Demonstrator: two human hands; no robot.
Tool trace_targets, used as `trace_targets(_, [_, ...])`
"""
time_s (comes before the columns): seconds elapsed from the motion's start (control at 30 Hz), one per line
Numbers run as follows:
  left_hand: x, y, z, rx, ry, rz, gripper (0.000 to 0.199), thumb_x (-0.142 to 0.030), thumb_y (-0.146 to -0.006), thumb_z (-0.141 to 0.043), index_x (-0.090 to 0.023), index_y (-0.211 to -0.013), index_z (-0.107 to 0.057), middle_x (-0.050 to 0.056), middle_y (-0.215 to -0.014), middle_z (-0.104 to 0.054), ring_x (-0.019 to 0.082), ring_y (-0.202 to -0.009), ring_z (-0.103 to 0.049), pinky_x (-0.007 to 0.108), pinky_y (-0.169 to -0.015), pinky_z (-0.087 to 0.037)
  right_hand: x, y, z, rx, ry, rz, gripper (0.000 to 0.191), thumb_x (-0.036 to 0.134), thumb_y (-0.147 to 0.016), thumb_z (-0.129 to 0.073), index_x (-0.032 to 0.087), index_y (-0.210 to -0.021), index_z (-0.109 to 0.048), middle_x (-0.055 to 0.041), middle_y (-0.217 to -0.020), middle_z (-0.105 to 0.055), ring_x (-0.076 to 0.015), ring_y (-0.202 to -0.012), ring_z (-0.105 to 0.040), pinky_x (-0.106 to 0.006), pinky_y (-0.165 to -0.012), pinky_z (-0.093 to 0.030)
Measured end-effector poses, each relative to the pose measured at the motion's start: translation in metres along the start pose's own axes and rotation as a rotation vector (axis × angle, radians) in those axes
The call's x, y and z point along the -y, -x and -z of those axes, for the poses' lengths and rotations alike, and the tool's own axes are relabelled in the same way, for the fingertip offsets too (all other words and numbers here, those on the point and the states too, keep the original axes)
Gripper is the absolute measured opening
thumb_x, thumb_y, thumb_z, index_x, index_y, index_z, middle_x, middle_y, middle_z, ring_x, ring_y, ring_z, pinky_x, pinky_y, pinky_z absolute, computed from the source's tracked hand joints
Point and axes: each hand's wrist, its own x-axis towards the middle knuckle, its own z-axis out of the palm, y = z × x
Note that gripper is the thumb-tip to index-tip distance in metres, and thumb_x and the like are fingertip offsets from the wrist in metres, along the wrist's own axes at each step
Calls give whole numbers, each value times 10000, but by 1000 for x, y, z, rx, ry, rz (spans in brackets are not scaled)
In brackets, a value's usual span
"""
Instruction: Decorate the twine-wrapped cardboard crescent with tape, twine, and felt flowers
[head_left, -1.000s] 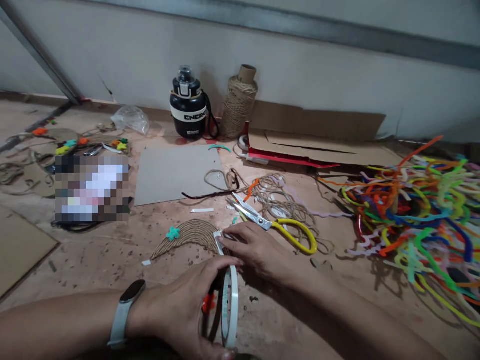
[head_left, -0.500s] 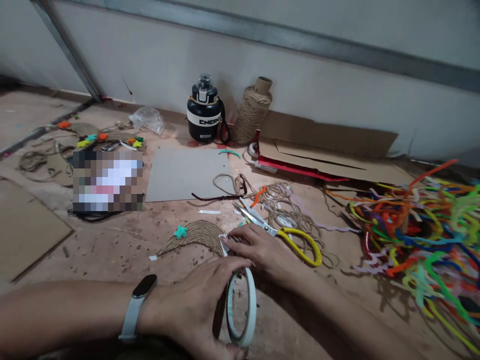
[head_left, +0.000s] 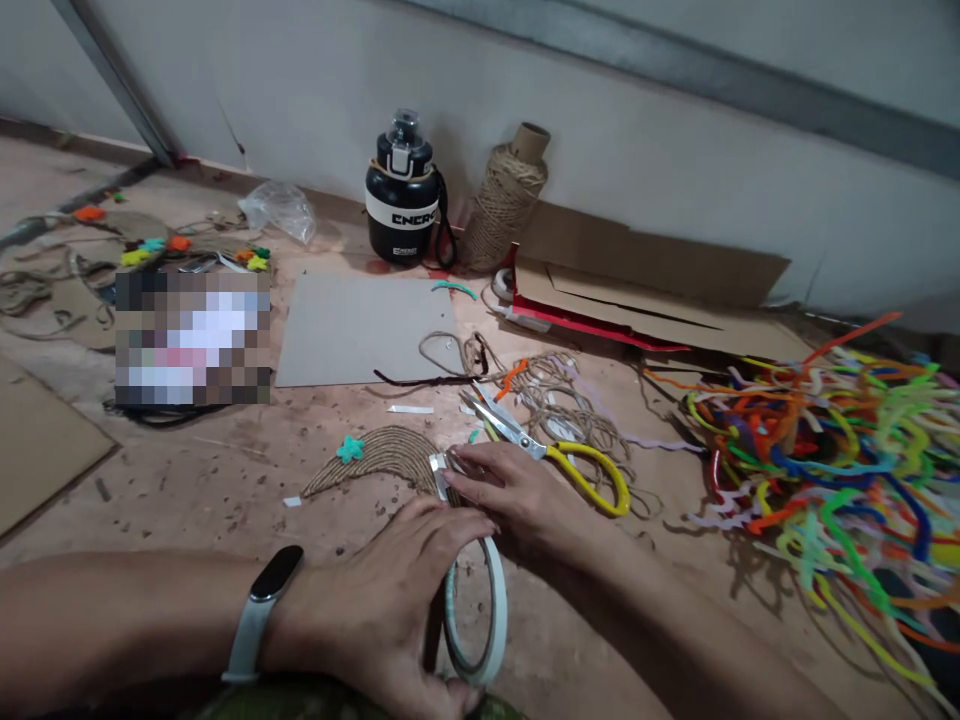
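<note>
My left hand point(head_left: 397, 590) is wrapped round a roll of white tape point(head_left: 495, 620), which stands on edge near my body. From the roll a short strip of tape point(head_left: 439, 474) runs up to the right end of a curved piece of coiled twine point(head_left: 390, 455), which carries a teal flower point(head_left: 350, 449). My right hand point(head_left: 517, 490) has its fingertips at the strip, by the twine piece; what lies under its fingers is partly hidden. Just beyond the right hand are scissors point(head_left: 585, 478) with yellow handles, lying with the blades slightly apart.
Loose twine point(head_left: 577, 410) lies past the scissors. Colourful pipe cleaners point(head_left: 847, 470) pile up on the right. A grey board point(head_left: 345, 330), a black bottle point(head_left: 403, 215), a twine spool point(head_left: 506, 200) and folded cardboard point(head_left: 622, 300) are at the back. Cardboard point(head_left: 45, 440) lies left.
The view has shifted a little, so the objects sit slightly higher and further left. Both hands keep nearly the same pose at the tape, with the strip's end now showing more clearly.
</note>
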Motion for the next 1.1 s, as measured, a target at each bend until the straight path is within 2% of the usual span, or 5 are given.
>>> trace_targets(0.33, [4, 5, -7, 2, 55, 4, 1114, -402, -552, -803, -272, -1413, -107, 142, -1326, -493, 346, -1188, -538, 440, -1007, -446, 1, 0, -2, 250, 142, 12, 454, 254, -940, -530, 232, -1391, -485, -149, -1439, -480, -297, -1286, -459, -510, -1004, -444])
trace_targets(0.5, [2, 6, -3, -4, 96, -28, 1107, -358, -566, -797, -271, -1431, -112, 133, -1349, -473, 338, -1226, -512, 431, -1048, -415, 6, -4, 4, 333, 177, 29, 498, 222, -922, -540, 186, -1412, -459, -158, -1462, -458, -290, -1341, -413, -498, -1066, -388])
trace_targets(0.83, [10, 3, -2, -121, 170, -165, 1058, -237, -573, -725, -220, -1453, -136, 149, -1382, -413, 329, -1308, -417, 475, -1117, -344, 2, 1, -2, 256, 129, 1, 499, 244, -941, -511, 215, -1433, -432, -120, -1471, -460, -269, -1339, -419, -497, -1064, -399])
trace_targets(1.0, [7, 9, 6, -136, 249, 51, 1047, -218, -600, -747, -286, -1457, -149, 131, -1424, -381, 358, -1331, -390, 500, -1108, -352, 12, -3, -5, 222, 156, -1, 414, 229, -935, -499, 194, -1346, -515, -132, -1438, -496, -278, -1329, -442, -515, -1068, -384])
trace_targets(1.1, [9, 10, 9, -212, 444, 146, 966, -214, -670, -732, -302, -1446, -165, 133, -1433, -382, 346, -1326, -406, 503, -1114, -339, 16, 0, -1, 86, 84, -57, 417, 255, -920, -522, 209, -1334, -510, -121, -1392, -537, -260, -1277, -493, -465, -1037, -433])
